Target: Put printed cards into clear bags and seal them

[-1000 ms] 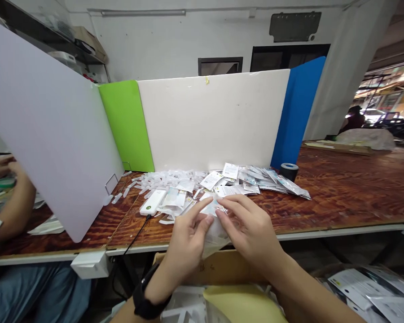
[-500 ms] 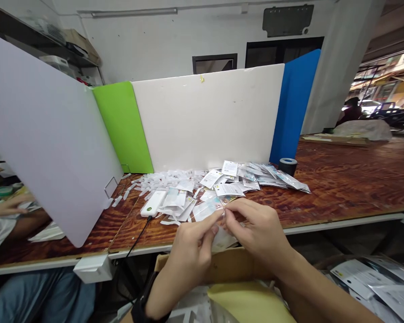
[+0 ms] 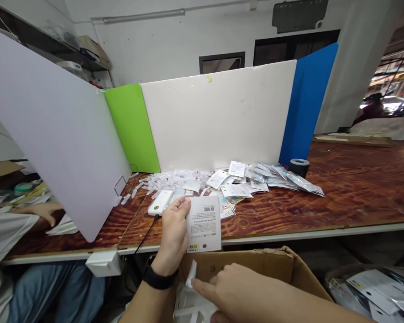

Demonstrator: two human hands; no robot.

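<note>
Index finger outstretched, the right hand [image 3: 239, 287] hangs over the cardboard box [image 3: 272, 264], its tip at a whitish plastic strip [image 3: 191, 272]; I can't tell whether it's gripped. Just beyond, the left hand [image 3: 175, 226] pinches a printed card [image 3: 204, 226] by its upper left corner. Farther, a white power bank [image 3: 159, 202] lies left, small translucent pieces [image 3: 175, 180] behind it, flat packets [image 3: 237, 190] piled right, before a white panel [image 3: 218, 121].

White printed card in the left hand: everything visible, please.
The white card is rectangular, flat and paper-like, with dense small print, a barcode near its top edge, and a yellow mark and dark dot near the bottom. The left hand grips its upper left corner, holding it up by the front edge of the table. Its other side is hidden.
</note>
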